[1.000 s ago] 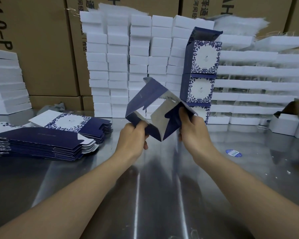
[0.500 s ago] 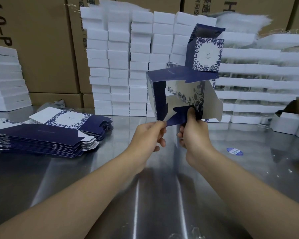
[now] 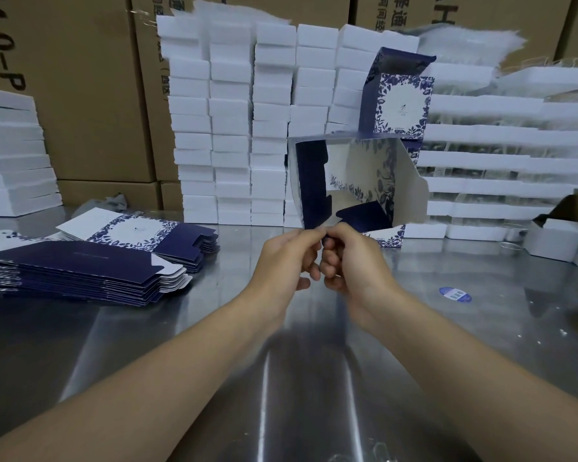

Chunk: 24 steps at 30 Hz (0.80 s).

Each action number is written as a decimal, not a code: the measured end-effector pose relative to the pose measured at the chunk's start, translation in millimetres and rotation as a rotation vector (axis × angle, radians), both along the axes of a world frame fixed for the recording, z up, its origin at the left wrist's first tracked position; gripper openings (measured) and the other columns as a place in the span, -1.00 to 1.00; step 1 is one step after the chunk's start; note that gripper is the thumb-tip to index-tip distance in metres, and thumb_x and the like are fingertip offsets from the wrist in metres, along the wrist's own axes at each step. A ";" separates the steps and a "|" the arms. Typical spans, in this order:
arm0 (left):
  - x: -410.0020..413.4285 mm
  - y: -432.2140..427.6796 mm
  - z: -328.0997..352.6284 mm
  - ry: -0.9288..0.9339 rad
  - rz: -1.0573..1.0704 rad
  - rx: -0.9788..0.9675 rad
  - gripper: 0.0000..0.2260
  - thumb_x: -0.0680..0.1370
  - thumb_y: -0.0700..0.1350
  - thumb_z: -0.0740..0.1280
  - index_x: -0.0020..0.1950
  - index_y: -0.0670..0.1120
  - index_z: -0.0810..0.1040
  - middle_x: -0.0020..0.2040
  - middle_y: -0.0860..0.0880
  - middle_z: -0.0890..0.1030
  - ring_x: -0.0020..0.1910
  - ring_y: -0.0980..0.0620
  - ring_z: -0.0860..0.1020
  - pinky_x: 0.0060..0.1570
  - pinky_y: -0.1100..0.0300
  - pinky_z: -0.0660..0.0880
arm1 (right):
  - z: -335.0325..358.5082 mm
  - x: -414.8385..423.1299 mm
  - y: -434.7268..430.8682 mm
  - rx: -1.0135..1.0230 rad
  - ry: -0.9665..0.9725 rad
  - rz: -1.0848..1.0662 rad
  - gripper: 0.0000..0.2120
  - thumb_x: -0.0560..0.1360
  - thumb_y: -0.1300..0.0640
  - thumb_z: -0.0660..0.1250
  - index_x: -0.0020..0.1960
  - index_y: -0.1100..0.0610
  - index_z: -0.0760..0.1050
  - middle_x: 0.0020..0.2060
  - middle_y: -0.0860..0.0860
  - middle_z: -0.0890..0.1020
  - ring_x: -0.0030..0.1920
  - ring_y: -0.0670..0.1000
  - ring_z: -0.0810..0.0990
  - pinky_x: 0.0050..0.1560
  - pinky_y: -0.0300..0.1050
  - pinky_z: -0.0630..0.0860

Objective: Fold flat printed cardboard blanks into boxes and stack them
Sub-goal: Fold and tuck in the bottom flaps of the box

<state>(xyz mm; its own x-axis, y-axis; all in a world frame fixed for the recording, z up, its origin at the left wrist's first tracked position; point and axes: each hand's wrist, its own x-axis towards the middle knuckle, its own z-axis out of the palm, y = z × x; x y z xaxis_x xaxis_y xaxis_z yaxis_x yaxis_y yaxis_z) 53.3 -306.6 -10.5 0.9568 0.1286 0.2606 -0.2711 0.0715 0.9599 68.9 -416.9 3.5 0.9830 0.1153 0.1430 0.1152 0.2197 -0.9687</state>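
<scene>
The left hand (image 3: 286,258) and right hand (image 3: 352,261) meet with fingers curled, each pinching the lower edge of a half-formed box (image 3: 357,175) held above the shiny steel table (image 3: 314,378). Flat blanks (image 3: 80,268) lie stacked at left. Finished boxes (image 3: 399,105) stand stacked behind, against white blocks (image 3: 234,128). Brown cartons (image 3: 80,95) read "4.0-P"; the blue sticker (image 3: 455,294) is illegible.

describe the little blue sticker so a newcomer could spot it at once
Start at the shiny steel table. Look to the right of the person's right hand, on bare metal. The sticker is a small flat blue oval lying alone, unlike the stacked blanks.
</scene>
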 end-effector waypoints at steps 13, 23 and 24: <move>4.6 2.3 -1.4 0.118 -0.013 -0.203 -0.78 0.58 -0.04 0.39 -0.23 -0.07 0.51 -0.32 -0.06 0.46 -0.41 0.07 0.46 -0.43 0.28 0.40 | -1.3 -0.9 0.4 -0.059 0.016 0.072 -0.65 0.55 0.01 0.30 -0.40 0.00 0.41 -0.50 -0.06 0.40 -0.50 -0.07 0.37 -0.46 -0.22 0.24; 1.4 2.2 0.1 0.164 -0.046 -0.223 -0.67 0.56 -0.01 0.40 -0.39 0.03 0.47 -0.39 0.05 0.37 -0.45 0.09 0.42 -0.35 0.20 0.34 | -2.9 3.8 0.6 0.021 0.025 0.007 -0.70 0.58 0.11 0.24 -0.32 0.06 0.35 -0.52 -0.05 0.30 -0.53 -0.06 0.26 -0.52 -0.23 0.21; 0.9 1.8 0.8 0.171 -0.070 -0.214 -0.66 0.57 -0.01 0.38 -0.40 0.03 0.45 -0.40 0.05 0.36 -0.45 0.09 0.40 -0.35 0.21 0.34 | -3.1 3.3 1.2 0.009 0.022 0.024 -0.69 0.58 0.10 0.25 -0.34 0.06 0.37 -0.52 -0.05 0.31 -0.52 -0.06 0.27 -0.51 -0.23 0.23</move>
<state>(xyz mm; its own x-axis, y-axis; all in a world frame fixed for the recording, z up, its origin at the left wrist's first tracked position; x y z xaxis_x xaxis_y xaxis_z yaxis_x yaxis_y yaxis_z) 54.2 -304.8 -9.7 0.9931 0.0953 0.0686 -0.0936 0.2908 0.9522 72.1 -415.6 0.3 0.9829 0.1377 0.1223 0.0883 0.2307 -0.9690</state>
